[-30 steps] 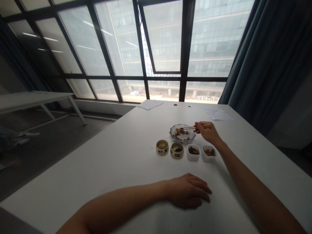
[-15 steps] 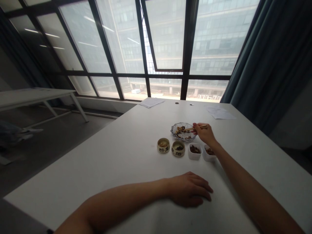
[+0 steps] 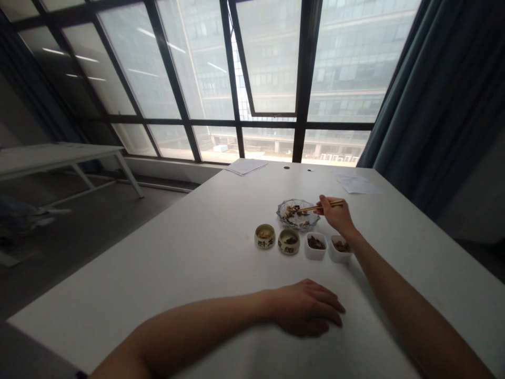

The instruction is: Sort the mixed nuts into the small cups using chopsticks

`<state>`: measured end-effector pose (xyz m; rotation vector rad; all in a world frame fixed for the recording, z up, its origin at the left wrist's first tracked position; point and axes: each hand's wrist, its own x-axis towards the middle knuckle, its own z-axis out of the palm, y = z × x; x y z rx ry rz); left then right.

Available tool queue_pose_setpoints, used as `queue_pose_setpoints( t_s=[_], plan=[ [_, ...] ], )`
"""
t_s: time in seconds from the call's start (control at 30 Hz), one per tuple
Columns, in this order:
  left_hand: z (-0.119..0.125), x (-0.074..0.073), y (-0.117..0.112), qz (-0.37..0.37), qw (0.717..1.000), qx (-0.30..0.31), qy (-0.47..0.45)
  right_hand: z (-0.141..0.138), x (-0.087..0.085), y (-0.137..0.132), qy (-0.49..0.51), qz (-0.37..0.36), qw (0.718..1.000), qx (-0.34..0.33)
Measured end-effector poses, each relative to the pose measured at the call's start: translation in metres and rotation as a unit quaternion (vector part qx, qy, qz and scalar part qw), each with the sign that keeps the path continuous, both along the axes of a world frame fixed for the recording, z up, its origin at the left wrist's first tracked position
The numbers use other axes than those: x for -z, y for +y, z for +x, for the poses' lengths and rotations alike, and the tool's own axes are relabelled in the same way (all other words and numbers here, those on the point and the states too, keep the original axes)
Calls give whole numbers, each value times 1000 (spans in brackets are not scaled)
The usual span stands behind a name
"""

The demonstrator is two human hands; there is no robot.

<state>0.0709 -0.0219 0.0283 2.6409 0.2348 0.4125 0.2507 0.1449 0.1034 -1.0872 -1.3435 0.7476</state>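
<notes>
My right hand is closed round a pair of chopsticks. Their tips reach into a scalloped clear glass bowl, among mixed dark and pale dried pieces too small to name. Nearer me stand a cream ceramic bowl with dark characters and a similar ceramic bowl, both with small contents. To their right are a white plastic cup and another white cup, each with brown pieces inside. My left hand lies flat on the table, fingers stretched out, holding nothing.
The white table extends toward the windows. Paper sheets lie at its far left, with more sheets at the far right. A small dark disc sits near the far edge. Another table stands off left.
My right hand has shifted slightly right with the chopsticks, away from the glass bowl's rim, uncovering more of the rightmost white cup. My left hand stays in place.
</notes>
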Motion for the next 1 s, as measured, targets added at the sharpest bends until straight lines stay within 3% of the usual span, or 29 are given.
queue_pose_setpoints(
  t_s=[0.17, 0.3, 0.43, 0.7, 0.9, 1.0],
  plan=[
    [0, 0, 0, 0, 1000, -1, -2, 17, -43, -17, 50, -4, 999, 1],
    [-1, -2, -1, -6, 1000, -1, -1, 34, -83, -50, 26, -16, 1000, 5],
    [0, -3, -1, -16, 1000, -6, 1, 50, -109, -84, 9, -24, 1000, -8],
    [1, -3, -1, -20, 1000, -8, 0, 55, -115, -107, -79, -161, 979, -100],
    [1, -4, -2, -30, 999, -10, 4, 54, -111, -101, -65, -161, 980, -101],
    [1, -4, -2, -29, 1000, -7, 3, 55, -106, -92, -44, -113, 991, -58]
  ],
)
